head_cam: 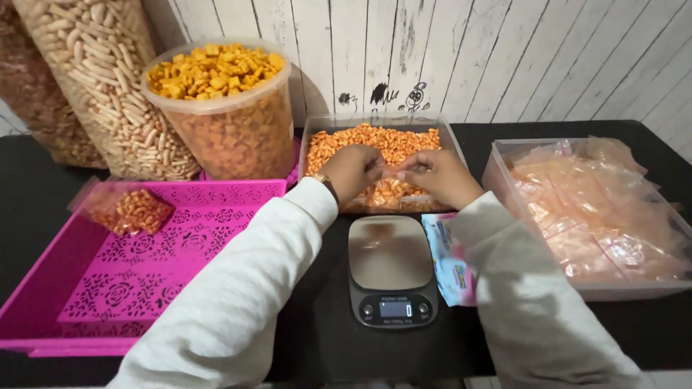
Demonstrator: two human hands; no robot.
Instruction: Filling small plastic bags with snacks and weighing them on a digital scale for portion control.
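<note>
My left hand [352, 171] and my right hand [441, 176] meet over the near edge of a clear tub [310, 140] of small orange snacks. Between them they pinch a small clear plastic bag [389, 189] that holds some of the snacks. Both sets of fingers are closed on the bag's top edge. A watch sits on my left wrist. Just below the hands stands a small digital kitchen scale [391, 270] with a bare steel plate.
A pink perforated tray [144, 281] at left holds one filled snack bag [133, 210]. Behind it stand a tub of yellow-orange crackers [220, 108] and big bags of pale stick snacks [108, 79]. A clear bin [497, 173] at right holds several clear bags. A printed packet [448, 259] lies beside the scale.
</note>
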